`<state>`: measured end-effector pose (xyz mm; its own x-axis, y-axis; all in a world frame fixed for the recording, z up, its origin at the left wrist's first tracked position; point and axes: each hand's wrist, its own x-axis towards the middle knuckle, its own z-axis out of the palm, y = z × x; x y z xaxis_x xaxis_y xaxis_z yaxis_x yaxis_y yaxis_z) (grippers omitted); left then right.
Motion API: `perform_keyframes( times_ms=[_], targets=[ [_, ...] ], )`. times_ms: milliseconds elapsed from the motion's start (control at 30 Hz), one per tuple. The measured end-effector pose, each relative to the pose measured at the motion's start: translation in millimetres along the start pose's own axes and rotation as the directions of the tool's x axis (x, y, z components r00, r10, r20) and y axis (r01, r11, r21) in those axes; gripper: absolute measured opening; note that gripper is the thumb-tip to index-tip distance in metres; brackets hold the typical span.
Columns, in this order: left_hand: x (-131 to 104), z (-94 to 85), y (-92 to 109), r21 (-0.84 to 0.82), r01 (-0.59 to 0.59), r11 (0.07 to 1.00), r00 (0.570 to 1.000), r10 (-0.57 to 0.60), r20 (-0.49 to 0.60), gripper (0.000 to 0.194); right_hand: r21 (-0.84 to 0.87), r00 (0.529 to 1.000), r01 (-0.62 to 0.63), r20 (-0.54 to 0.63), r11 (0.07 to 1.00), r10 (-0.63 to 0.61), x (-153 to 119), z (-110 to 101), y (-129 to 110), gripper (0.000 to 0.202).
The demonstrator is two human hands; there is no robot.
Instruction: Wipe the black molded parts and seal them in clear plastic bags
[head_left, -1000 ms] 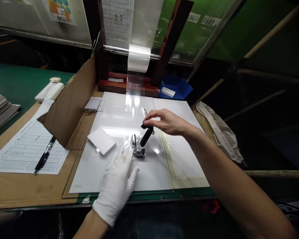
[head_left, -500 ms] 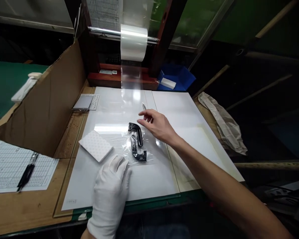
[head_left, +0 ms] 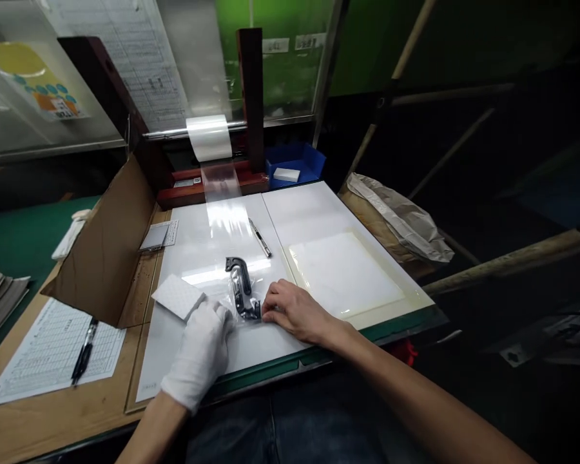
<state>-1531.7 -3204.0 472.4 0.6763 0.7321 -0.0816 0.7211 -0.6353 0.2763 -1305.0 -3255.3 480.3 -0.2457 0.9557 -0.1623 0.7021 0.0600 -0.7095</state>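
Observation:
Two black curved handles [head_left: 242, 276] lie in a clear plastic bag [head_left: 234, 293] on the white work surface [head_left: 174, 351]. My left hand [head_left: 203, 341], in a white glove, has its fingers closed at the bag's lower left edge. Bare and with bent fingers, my right hand [head_left: 294, 310] pinches the bag's lower right edge beside the handles. The fingertips of both hands are partly hidden. Touching or close to the glove is a white patterned stack [head_left: 178, 296]. A slim cutter knife [head_left: 260, 238] rests above the right hand.
A roll of clear film [head_left: 209, 138] hangs on a metal bar, its strip running down onto the surface. Behind stands a blue bin [head_left: 297, 162] with a white block. At left are a cardboard divider [head_left: 104, 248], a printed sheet [head_left: 53, 351] and a black pen [head_left: 84, 354].
My right hand has let go of the cutter knife and come down to the bag's lower right edge. My left fingers have curled in at the bag. The view has shifted.

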Motion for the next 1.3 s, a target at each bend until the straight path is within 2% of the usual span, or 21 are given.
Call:
perform_keyframes(
  times_ms=[133, 200, 267, 333, 367, 433, 500, 600, 733, 833, 900, 967, 1033, 1067, 1167, 1300],
  targets=[
    [-38, -7.3, 7, -0.118, -0.038, 0.992, 0.994, 0.049, 0.095, 0.026, 0.054, 0.985, 0.060, 0.158, 0.997, -0.068, -27, -12, -11, 0.003],
    [-46, -13.2, 9, -0.203, -0.026, 0.979, 0.990, 0.053, 0.127, 0.028, 0.094, 0.975, 0.045, 0.212, 0.995, -0.064, -23, -25, -11, 0.006],
    [-39, -20.0, 9, -0.258, -0.030, 0.966, 0.997, 0.048, 0.062, 0.028, 0.096, 0.986, -0.032, 0.168, 0.995, 0.016, 1, -40, -3, 0.018],
    [-18, -24.5, 9, -0.248, -0.065, 0.967, 0.998, 0.057, -0.041, 0.030, 0.047, 0.987, -0.160, 0.017, 0.986, 0.159, 41, -53, 10, 0.032],
    [-5, -24.9, 9, -0.230, -0.082, 0.970, 0.996, 0.071, -0.055, 0.038, 0.014, 0.970, -0.230, -0.075, 0.973, 0.231, 63, -57, 16, 0.036],
    [18, -21.6, 9, -0.190, -0.106, 0.976, 0.994, 0.105, -0.014, 0.052, -0.049, 0.918, -0.356, -0.204, 0.933, 0.340, 104, -59, 28, 0.034],
    [33, -14.1, 9, -0.163, -0.119, 0.979, 0.989, 0.131, 0.062, 0.059, -0.099, 0.882, -0.435, -0.247, 0.895, 0.401, 134, -54, 38, 0.031],
    [39, -3.9, 9, -0.134, -0.113, 0.985, 0.982, 0.131, 0.135, 0.065, -0.147, 0.865, -0.479, -0.246, 0.866, 0.437, 157, -41, 49, 0.030],
    [35, -4.3, 12, -0.114, -0.092, 0.989, 0.979, 0.111, 0.169, 0.067, -0.155, 0.859, -0.496, -0.235, 0.854, 0.456, 162, -42, 56, 0.029],
    [33, -11.4, 12, -0.125, -0.079, 0.989, 0.983, 0.098, 0.155, 0.068, -0.137, 0.874, -0.458, -0.248, 0.878, 0.418, 150, -58, 56, 0.029],
    [35, -18.8, 7, -0.135, -0.039, 0.990, 0.993, 0.054, 0.109, 0.071, -0.134, 0.899, -0.393, -0.261, 0.910, 0.350, 138, -72, 53, 0.028],
    [44, -28.4, -7, -0.189, 0.054, 0.981, 0.999, -0.055, 0.000, 0.074, -0.154, 0.933, -0.298, -0.256, 0.942, 0.253, 129, -83, 48, 0.025],
    [62, -37.8, -28, -0.293, 0.136, 0.946, 0.976, -0.178, -0.122, 0.075, -0.191, 0.966, -0.185, -0.218, 0.964, 0.142, 130, -88, 40, 0.020],
    [74, -41.1, -40, -0.321, 0.132, 0.938, 0.970, -0.188, -0.151, 0.078, -0.215, 0.978, -0.129, -0.188, 0.968, 0.089, 134, -88, 36, 0.018],
    [116, -41.3, -74, -0.370, 0.102, 0.923, 0.990, -0.132, -0.056, 0.086, -0.292, 0.996, 0.006, -0.086, 0.956, -0.033, 162, -74, 22, 0.017],
    [153, -22.8, -104, -0.347, 0.121, 0.930, 0.990, -0.086, 0.113, 0.096, -0.358, 0.995, 0.091, -0.010, 0.929, -0.102, 197, -45, 18, 0.022]
  ],
)
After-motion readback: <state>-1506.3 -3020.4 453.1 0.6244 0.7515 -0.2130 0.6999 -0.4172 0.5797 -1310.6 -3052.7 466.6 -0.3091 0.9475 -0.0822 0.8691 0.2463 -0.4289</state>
